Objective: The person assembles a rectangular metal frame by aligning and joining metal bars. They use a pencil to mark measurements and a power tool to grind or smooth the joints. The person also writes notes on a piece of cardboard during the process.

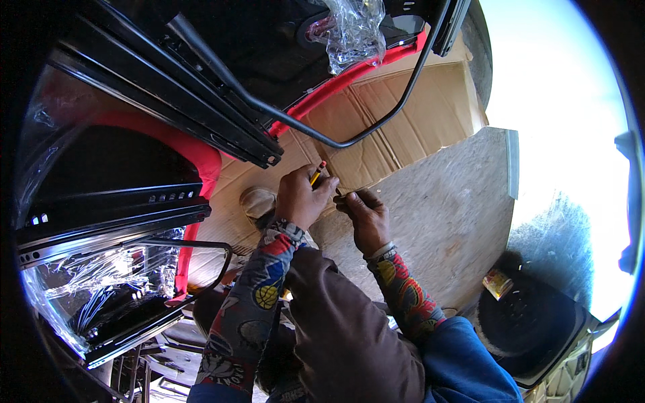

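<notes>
In front of my knees both hands are close together over cardboard and worn floor. My left hand [302,199] is closed round a slim yellow stick [315,177] with a black and red end, pencil-like or a thin tool handle. Its red end points up and away. Beside it, my right hand [366,216] pinches at a small dark thing [338,195] between thumb and fingers; its kind is too small to tell. Above the hands a bent black metal bar [349,143] loops out from black slide rails [201,101] on the underside of a red-edged seat [316,96].
A second red-edged seat [151,144] with black rails and clear plastic wrap lies at the left. Flattened cardboard [416,114] spreads beyond my hands. At the lower right stands a black round-topped item [521,316] with a small yellow packet [497,284] on it.
</notes>
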A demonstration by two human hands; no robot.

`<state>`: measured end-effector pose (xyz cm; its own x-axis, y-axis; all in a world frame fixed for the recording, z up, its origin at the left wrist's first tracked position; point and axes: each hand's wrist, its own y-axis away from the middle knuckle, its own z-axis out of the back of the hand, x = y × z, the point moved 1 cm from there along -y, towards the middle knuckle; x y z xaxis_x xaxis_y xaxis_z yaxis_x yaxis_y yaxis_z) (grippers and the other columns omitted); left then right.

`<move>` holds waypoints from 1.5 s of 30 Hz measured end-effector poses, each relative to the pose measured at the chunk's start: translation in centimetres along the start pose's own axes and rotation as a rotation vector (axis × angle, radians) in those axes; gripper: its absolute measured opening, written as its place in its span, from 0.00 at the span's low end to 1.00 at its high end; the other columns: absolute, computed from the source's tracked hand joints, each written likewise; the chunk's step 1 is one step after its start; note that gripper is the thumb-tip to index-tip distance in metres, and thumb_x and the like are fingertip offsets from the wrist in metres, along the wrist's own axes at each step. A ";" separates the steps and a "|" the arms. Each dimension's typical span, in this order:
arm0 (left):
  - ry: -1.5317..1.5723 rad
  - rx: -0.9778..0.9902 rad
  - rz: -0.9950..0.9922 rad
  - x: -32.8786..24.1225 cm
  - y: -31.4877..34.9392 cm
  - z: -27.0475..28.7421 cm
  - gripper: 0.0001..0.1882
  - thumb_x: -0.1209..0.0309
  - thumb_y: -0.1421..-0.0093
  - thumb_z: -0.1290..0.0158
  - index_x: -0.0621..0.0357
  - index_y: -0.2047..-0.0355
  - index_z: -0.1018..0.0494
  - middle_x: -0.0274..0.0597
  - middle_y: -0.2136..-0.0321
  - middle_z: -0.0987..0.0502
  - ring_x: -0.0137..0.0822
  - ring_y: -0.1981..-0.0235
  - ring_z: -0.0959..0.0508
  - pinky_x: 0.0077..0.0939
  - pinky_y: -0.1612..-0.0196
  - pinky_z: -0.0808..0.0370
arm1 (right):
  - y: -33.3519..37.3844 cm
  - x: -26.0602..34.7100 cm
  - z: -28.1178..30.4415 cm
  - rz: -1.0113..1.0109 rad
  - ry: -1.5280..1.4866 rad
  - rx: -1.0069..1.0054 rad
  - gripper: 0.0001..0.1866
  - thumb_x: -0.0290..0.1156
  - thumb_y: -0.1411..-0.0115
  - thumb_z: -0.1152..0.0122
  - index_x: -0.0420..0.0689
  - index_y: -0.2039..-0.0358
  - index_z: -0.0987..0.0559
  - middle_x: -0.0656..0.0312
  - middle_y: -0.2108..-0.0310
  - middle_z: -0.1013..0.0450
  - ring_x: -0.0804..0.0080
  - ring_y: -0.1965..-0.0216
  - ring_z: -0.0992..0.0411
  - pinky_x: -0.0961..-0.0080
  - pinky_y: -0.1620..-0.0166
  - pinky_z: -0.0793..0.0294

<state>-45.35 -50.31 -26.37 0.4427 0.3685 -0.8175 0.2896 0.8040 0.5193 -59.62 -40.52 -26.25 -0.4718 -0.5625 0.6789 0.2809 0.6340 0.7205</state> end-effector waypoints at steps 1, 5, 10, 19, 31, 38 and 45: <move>-0.097 -0.035 -0.082 -0.1 0.1 0.3 0.10 0.67 0.42 0.39 0.61 0.67 0.20 0.44 0.78 0.23 0.44 0.73 0.19 0.35 0.66 0.23 | 0.0 -0.2 0.1 -0.011 -0.010 -0.003 0.12 0.31 0.33 0.40 0.32 0.58 0.23 0.52 0.61 0.22 0.65 0.60 0.21 0.68 0.54 0.21; -0.143 0.034 -0.405 -0.4 0.7 1.0 0.11 0.68 0.47 0.36 0.58 0.65 0.20 0.44 0.67 0.22 0.47 0.64 0.19 0.35 0.61 0.22 | 0.0 -0.5 0.4 0.006 -0.043 -0.001 0.12 0.30 0.33 0.41 0.32 0.56 0.23 0.53 0.61 0.21 0.66 0.62 0.21 0.69 0.54 0.21; -0.293 0.089 -0.526 -1.1 0.8 0.6 0.11 0.71 0.50 0.36 0.58 0.66 0.20 0.43 0.65 0.23 0.46 0.63 0.20 0.38 0.60 0.22 | 0.0 -0.4 0.3 0.075 -0.013 -0.017 0.09 0.28 0.35 0.39 0.34 0.60 0.21 0.59 0.66 0.21 0.72 0.65 0.23 0.74 0.59 0.23; -0.400 0.104 -0.427 -2.4 -0.1 -0.4 0.08 0.68 0.49 0.39 0.60 0.74 0.23 0.47 0.70 0.23 0.52 0.66 0.21 0.43 0.63 0.23 | 0.1 -0.4 -0.4 0.193 0.122 -0.083 0.06 0.26 0.34 0.40 0.35 0.63 0.21 0.63 0.68 0.23 0.76 0.67 0.25 0.78 0.61 0.23; -0.179 0.222 -0.301 -1.0 -2.4 -0.3 0.11 0.68 0.45 0.44 0.66 0.74 0.25 0.57 0.74 0.24 0.57 0.70 0.21 0.44 0.67 0.26 | -0.4 -1.2 -0.5 0.196 0.070 -0.063 0.07 0.26 0.34 0.41 0.35 0.63 0.23 0.61 0.69 0.23 0.73 0.68 0.24 0.73 0.61 0.21; -0.219 0.362 -0.182 -1.9 -3.3 0.9 0.13 0.64 0.46 0.41 0.64 0.75 0.22 0.54 0.78 0.22 0.49 0.74 0.19 0.38 0.70 0.26 | -0.2 -0.1 0.2 0.081 0.077 0.006 0.09 0.28 0.35 0.39 0.33 0.65 0.21 0.58 0.70 0.21 0.70 0.69 0.22 0.75 0.63 0.22; -0.250 0.341 -0.257 -2.1 -2.9 0.9 0.13 0.65 0.47 0.39 0.65 0.73 0.21 0.56 0.73 0.20 0.55 0.69 0.18 0.41 0.63 0.22 | -0.2 0.4 0.2 0.070 0.077 0.019 0.09 0.27 0.35 0.39 0.33 0.64 0.21 0.57 0.70 0.21 0.70 0.69 0.22 0.74 0.63 0.22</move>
<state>-46.36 -53.84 -25.97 0.4984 0.0211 -0.8667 0.6590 0.6403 0.3946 -60.04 -40.74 -26.14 -0.3858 -0.5551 0.7369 0.2948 0.6827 0.6686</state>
